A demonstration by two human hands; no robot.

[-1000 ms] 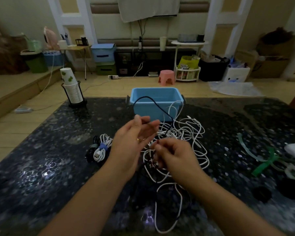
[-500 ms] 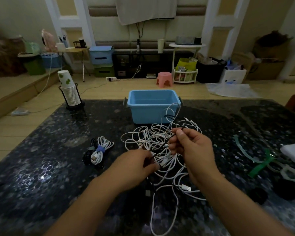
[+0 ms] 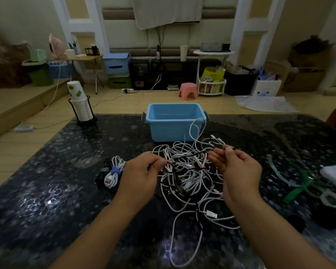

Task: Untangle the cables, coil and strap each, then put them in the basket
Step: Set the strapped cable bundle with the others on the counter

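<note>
black cable [image 3: 184,156] stretches taut between our pinching left hand [image 3: 142,174] and right hand [image 3: 239,167]; pulling harder risks tightening the white tangle [image 3: 188,171].

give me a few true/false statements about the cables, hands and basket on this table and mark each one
1. The blue basket holds no cables inside. True as far as the view shows; only a white loop rises in front of its wall.
2. Both hands pinch the same dark cable. True: the left hand and right hand hold it stretched above the tangled white cables.
3. The strapped white cable coil lies to the right of the tangle. False: it lies to the left, with a blue strap round it.
4. The green straps are already in the basket. False: they lie on the table at the right.
5. The stack of paper cups stands at the table's far left. True.
</note>
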